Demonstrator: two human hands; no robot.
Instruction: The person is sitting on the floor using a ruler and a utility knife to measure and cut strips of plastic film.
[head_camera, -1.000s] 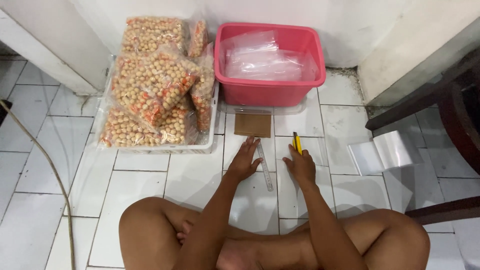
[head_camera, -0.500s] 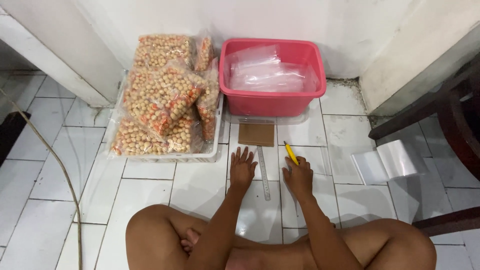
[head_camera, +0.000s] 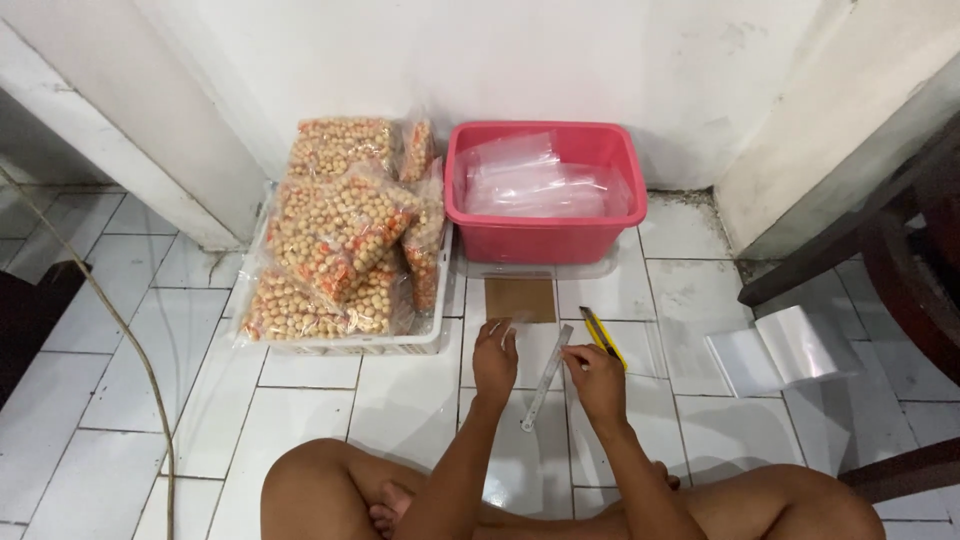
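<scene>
My left hand (head_camera: 495, 362) lies flat on the white tiled floor, fingers spread, its tips on a thin clear plastic piece (head_camera: 512, 326) just below a brown cardboard rectangle (head_camera: 520, 298). A slim ruler (head_camera: 546, 380) lies slanted between my hands. My right hand (head_camera: 596, 382) is curled beside the ruler's upper end, its fingers on a yellow utility knife (head_camera: 603, 339) that points away from me. My bare legs are crossed at the bottom of the view.
A pink basin (head_camera: 545, 243) of clear plastic bags stands against the wall. On its left is a white tray (head_camera: 345, 346) piled with bags of round snacks (head_camera: 340, 230). Clear plastic sheets (head_camera: 785, 348) lie at the right by dark wooden furniture (head_camera: 900, 240). A cable (head_camera: 130, 350) runs along the left.
The view has tilted and shifted a little. Both hands stay by the ruler and knife, with my left hand slightly further back from the cardboard.
</scene>
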